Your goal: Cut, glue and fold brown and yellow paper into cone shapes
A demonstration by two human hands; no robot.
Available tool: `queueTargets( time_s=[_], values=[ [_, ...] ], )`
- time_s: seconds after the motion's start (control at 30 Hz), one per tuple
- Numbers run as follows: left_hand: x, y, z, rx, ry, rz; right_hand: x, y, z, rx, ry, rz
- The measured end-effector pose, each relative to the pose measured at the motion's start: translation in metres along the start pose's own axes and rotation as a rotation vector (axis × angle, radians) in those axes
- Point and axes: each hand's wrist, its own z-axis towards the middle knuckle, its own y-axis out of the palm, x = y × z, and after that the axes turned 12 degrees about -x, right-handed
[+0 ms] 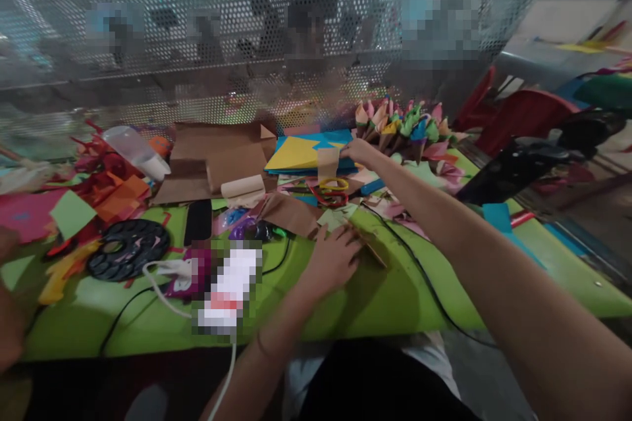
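Note:
My right hand (359,152) reaches across to the back of the table. Its fingertips are closed at the edge of a small tan paper piece (328,163), beside a stack of yellow paper (292,154) and blue sheets. Nearer to me, my left hand (334,255) lies with spread fingers by a brown paper piece (371,248) and pale green paper scraps (340,216). Yellow-handled scissors (332,183) seem to lie between the two hands, though blur hides their blades. A rolled tan paper (243,191) is to the left of them.
Paper cones (395,123) crowd the back right. Brown cardboard (217,158), a black phone (198,222), a black palette (129,248) and a yellow glue gun (69,270) fill the left. A black cable (419,266) crosses the green table (380,309). Another person's arm (7,316) shows at left.

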Motion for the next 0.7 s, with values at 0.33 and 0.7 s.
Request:
queueTargets(
  time_s=[0.33, 0.7],
  values=[
    [0.016, 0.009, 0.021, -0.065, 0.016, 0.177, -0.017, -0.016, 0.003, 0.229, 0.021, 0.373],
    [0.022, 0.009, 0.089, -0.144, -0.045, 0.152, -0.051, -0.054, -0.05, 0.402, -0.178, 0.763]
  ],
)
